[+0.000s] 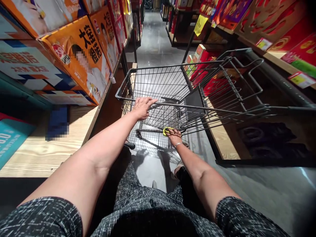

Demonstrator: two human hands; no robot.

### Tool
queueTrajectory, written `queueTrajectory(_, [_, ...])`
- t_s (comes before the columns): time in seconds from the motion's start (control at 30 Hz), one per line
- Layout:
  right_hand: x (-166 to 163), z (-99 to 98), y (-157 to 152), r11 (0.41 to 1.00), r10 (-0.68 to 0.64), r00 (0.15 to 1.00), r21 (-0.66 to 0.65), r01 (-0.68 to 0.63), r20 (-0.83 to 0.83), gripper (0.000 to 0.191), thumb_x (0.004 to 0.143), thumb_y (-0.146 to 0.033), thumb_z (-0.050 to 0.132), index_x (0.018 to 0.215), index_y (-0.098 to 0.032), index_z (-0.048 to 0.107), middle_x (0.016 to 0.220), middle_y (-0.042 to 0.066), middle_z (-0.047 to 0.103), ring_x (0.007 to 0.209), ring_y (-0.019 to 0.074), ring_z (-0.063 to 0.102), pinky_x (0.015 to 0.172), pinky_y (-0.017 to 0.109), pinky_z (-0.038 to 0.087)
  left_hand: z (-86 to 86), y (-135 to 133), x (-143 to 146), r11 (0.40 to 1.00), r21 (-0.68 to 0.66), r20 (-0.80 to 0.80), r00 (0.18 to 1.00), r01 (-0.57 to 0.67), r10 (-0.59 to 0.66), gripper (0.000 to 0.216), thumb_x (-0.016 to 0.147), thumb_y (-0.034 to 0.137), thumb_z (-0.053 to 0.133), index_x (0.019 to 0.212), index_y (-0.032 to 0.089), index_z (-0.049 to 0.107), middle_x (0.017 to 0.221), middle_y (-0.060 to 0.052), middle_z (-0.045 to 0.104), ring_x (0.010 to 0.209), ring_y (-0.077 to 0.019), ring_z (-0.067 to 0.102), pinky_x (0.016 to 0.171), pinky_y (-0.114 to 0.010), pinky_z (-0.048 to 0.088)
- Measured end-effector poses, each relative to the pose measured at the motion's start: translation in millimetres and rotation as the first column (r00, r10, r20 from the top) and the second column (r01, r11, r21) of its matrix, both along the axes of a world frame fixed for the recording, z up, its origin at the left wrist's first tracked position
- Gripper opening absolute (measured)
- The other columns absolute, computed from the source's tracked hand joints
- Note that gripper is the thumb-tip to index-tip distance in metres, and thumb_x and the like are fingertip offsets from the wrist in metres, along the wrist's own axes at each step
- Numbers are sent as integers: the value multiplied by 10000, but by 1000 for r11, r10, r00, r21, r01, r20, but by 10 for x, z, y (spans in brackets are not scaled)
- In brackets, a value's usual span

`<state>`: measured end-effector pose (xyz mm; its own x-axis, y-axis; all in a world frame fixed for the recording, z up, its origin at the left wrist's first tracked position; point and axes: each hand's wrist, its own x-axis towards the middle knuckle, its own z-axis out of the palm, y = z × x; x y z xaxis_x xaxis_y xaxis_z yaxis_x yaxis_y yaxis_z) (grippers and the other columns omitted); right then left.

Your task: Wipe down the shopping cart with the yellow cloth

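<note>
A black wire shopping cart [158, 85] stands in a store aisle in front of me, its basket without goods. My left hand [142, 107] lies on the cart's near top rim, fingers stretched forward over the rail. My right hand [174, 135] reaches lower down, its fingers closed on a small yellow object [166, 130] at the cart's lower frame. A thin bracelet circles my right wrist. My dark patterned sleeves and clothing fill the bottom of the view.
On the left, shelves carry large orange boxes [81, 56] above a low wooden ledge [49, 144]. On the right, red gift boxes [283, 29] and price tags [298, 79] line wooden shelves. The grey floor aisle [155, 36] runs straight ahead.
</note>
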<state>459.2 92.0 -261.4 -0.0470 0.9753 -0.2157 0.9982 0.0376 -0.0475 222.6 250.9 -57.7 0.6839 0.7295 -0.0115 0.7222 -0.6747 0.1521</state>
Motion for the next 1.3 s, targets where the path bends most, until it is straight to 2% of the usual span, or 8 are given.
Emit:
queueTrajectory(0.2, [349,449,-96,950,-17,999,314,1,47,326,992,-236,490,1176,-341,738,1432,62,616,1275,296,423,987,468,344,37,25,-32,1000,-15,-2,1000,5,-5,881,813,143,617,1602,393,317,1597,-17,386,1440,-296,346,1256,-468,145])
queueTrajectory(0.47, [1527,1534,-392,395,-290,956,915,86,35,256,991,-306,568,1153,-332,764,1297,84,611,1246,282,415,1027,469,328,157,-194,273,999,27,9,1000,27,-27,807,854,244,618,1609,237,333,1626,-101,371,1496,-333,297,1274,-489,126])
queueTrajectory(0.57, [1471,1364,-419,455,-336,942,876,161,2,338,986,-245,513,1211,-338,747,1326,92,585,1250,287,411,1030,480,343,190,-364,581,985,-10,11,985,172,-172,853,882,264,595,1649,249,223,1687,-69,303,1545,-293,247,1292,-454,76])
queueTrajectory(0.73, [813,574,-435,904,-212,976,389,178,47,405,935,-189,497,1184,-366,763,1372,86,610,1215,291,436,962,451,408,172,-519,864,982,-24,55,981,186,-184,897,853,299,639,1642,285,213,1671,-70,341,1514,-305,317,1252,-476,149])
queueTrajectory(0.83, [488,400,-421,975,-138,989,181,127,49,412,932,-213,518,1229,-387,746,1442,65,594,1236,289,430,964,425,415,148,-510,867,983,-35,68,982,179,-176,840,851,299,641,1611,292,282,1646,-76,379,1492,-306,343,1228,-484,173])
queueTrajectory(0.97, [526,862,-379,921,-25,999,390,11,32,361,963,-247,520,1191,-392,759,1390,42,629,1236,275,425,997,431,395,129,-455,839,984,-39,92,981,173,-169,773,861,323,631,1575,296,338,1610,-78,420,1473,-312,354,1209,-485,188])
queueTrajectory(1.17, [1278,2024,-377,464,-410,912,864,197,13,428,908,-241,557,1303,-311,705,1434,117,526,1267,337,387,1000,535,364,136,-376,784,990,-64,154,981,129,-118,648,864,329,611,1489,325,439,1489,-49,535,1405,-297,422,1212,-484,178])
queueTrajectory(1.3, [1197,2178,-249,544,-513,857,787,291,37,398,896,-208,553,1253,-298,702,1399,129,533,1164,322,423,905,505,390,137,-312,705,988,-63,187,975,138,-124,598,867,311,605,1451,312,475,1444,-45,573,1389,-271,451,1233,-481,177])
